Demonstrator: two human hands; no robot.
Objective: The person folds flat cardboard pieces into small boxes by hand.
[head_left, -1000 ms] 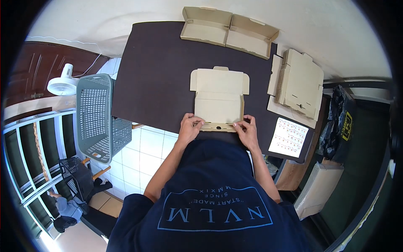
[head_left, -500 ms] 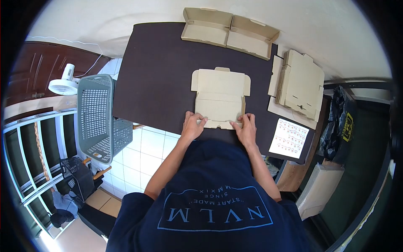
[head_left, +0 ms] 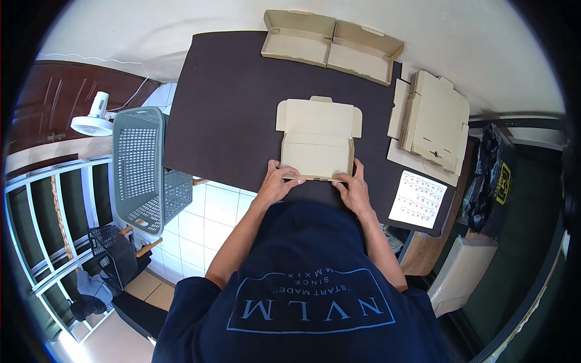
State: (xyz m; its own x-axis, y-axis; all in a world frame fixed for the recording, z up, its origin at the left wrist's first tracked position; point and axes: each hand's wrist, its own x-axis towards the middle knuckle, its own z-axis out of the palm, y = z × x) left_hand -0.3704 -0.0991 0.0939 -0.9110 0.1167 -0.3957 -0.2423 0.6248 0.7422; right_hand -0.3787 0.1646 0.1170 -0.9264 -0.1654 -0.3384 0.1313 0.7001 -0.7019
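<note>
A partly folded cardboard box [head_left: 318, 156] lies in front of me near the table's front edge. Its lid panel with side flaps is spread flat away from me, and its side walls and near wall stand up. My left hand [head_left: 277, 181] grips the near left corner, thumb along the front wall. At the near right corner my right hand [head_left: 353, 187] pinches the same wall, its fingers wrapped round the outside. The fingertips behind the cardboard are partly hidden.
Two open folded boxes [head_left: 330, 45] stand at the table's back edge. On the right are a stack of flat cardboard blanks [head_left: 433, 121] and a printed sheet [head_left: 417, 199]. A grey basket [head_left: 138, 169] and a white fan [head_left: 94, 121] are left of the dark table [head_left: 224, 103].
The near flap, which extended toward me before, is now folded up into the front wall. Both hands have stayed at the near corners, with the fingers shifted slightly.
</note>
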